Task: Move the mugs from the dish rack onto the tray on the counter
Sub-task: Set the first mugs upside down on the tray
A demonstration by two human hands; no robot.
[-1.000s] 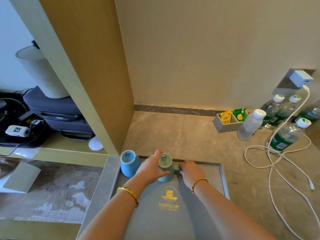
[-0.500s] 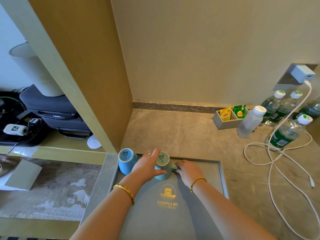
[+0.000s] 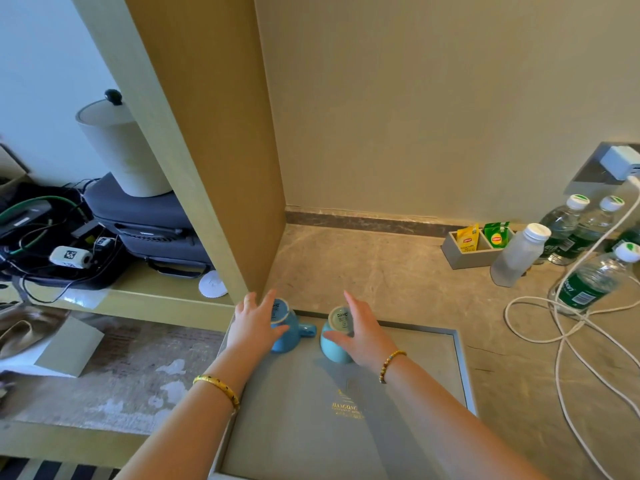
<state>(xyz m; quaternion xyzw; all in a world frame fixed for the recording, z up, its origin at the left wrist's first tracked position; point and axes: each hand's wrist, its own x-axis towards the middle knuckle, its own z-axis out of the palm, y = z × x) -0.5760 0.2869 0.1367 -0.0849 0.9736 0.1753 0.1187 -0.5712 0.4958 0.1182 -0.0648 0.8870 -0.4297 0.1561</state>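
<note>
While both arms reach forward over the grey tray on the stone counter, two mugs stand upside down at the tray's far left end, near each other but apart. On the blue mug, whose handle points right toward its neighbour, the left hand rests with fingers spread and thumb laid across its side. Around the pale turquoise mug the right hand lies with fingers straight and apart, thumb against the mug's near side. Further right stand water bottles and a white cable.
</note>
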